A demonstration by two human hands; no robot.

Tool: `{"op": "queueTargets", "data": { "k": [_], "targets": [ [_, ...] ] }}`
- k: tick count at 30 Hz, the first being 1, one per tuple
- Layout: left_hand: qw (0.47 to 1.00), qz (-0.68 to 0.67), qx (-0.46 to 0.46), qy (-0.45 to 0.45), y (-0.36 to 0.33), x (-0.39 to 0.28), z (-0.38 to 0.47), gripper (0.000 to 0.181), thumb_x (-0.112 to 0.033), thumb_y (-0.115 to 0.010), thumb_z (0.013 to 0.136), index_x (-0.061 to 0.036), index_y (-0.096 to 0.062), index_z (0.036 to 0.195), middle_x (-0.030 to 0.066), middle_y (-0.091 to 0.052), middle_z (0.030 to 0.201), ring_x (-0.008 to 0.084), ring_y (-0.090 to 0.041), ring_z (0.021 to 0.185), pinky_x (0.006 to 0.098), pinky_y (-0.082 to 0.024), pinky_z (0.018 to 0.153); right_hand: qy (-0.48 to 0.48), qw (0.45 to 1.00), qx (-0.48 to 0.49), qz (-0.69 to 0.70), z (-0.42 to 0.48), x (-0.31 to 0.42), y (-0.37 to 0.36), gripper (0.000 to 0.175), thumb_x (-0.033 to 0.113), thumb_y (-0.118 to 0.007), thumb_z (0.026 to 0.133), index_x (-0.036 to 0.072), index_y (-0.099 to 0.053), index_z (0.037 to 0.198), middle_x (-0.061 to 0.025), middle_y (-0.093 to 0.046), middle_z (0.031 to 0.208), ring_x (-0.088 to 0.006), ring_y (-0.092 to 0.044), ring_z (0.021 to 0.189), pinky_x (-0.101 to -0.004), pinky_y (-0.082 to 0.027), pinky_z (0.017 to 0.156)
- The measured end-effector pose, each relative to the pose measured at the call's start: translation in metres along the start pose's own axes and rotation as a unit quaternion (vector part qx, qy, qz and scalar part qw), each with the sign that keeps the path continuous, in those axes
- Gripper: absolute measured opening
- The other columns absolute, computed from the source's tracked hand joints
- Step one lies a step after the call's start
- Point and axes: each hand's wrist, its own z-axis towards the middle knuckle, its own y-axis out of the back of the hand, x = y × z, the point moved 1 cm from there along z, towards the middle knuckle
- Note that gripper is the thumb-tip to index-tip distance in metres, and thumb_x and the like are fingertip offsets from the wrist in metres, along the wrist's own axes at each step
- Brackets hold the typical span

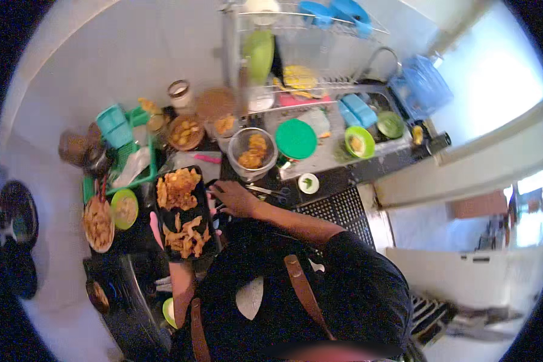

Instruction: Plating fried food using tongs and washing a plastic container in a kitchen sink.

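Note:
A black rectangular tray [203,217] holds a large piece of fried food [178,188] and several smaller fried strips [188,237]. My left hand [155,231] grips it from beneath, with what looks like a pink glove showing at both long sides; the palm is hidden. At the tray's right edge, my right hand [235,198] has its fingers spread over a dark object, and blur hides whether it grips it. Scissors [271,192] lie on the counter just right of that hand. Beyond them, a clear round container [252,156] holds more fried pieces.
Left stand a green basket [151,167], an oval plate of food [98,224] and a lime-green bowl [125,209]. Ahead are a green round lid [296,139], a small white dish [308,183] and a wire dish rack [316,83]. A sink [400,135] lies to the right.

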Motion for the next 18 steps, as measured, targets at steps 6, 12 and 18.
{"op": "queueTargets", "data": {
  "k": [6, 12, 18],
  "targets": [
    [0.956, -0.022, 0.155, 0.249, -0.040, 0.020, 0.019, 0.099, -0.071, -0.047, 0.092, -0.0149, -0.006, 0.162, 0.0296, -0.018, 0.161, 0.0581, -0.039, 0.134, 0.0797, -0.039, 0.095, -0.009, 0.921, 0.135, 0.364, -0.030, 0.019, 0.065, 0.064, 0.044, -0.055, 0.100, -0.002, -0.045, 0.143, -0.0218, -0.051, 0.139, -0.0358, -0.045, 0.134, -0.0463, -0.033, 0.113],
    [0.898, -0.036, 0.249, 0.360, -0.091, 0.020, 0.038, 0.098, -0.072, -0.049, 0.091, -0.0173, -0.010, 0.162, 0.0285, -0.016, 0.163, 0.0568, -0.036, 0.137, 0.0772, -0.040, 0.097, -0.029, 0.760, 0.323, 0.563, -0.081, 0.079, 0.072, 0.072, 0.046, -0.038, 0.108, -0.003, -0.019, 0.158, -0.0209, -0.019, 0.165, -0.0297, -0.018, 0.153, -0.0418, -0.013, 0.125],
    [0.876, -0.061, 0.260, 0.401, -0.112, 0.040, 0.093, 0.098, -0.071, -0.049, 0.091, -0.0171, -0.010, 0.162, 0.0283, -0.015, 0.163, 0.0567, -0.036, 0.137, 0.0770, -0.040, 0.098, -0.070, 0.845, 0.221, 0.482, -0.169, 0.080, 0.033, 0.065, 0.039, -0.034, 0.110, -0.005, -0.023, 0.156, -0.0242, -0.036, 0.158, -0.0302, -0.040, 0.143, -0.0362, -0.031, 0.118]
  ]
}}
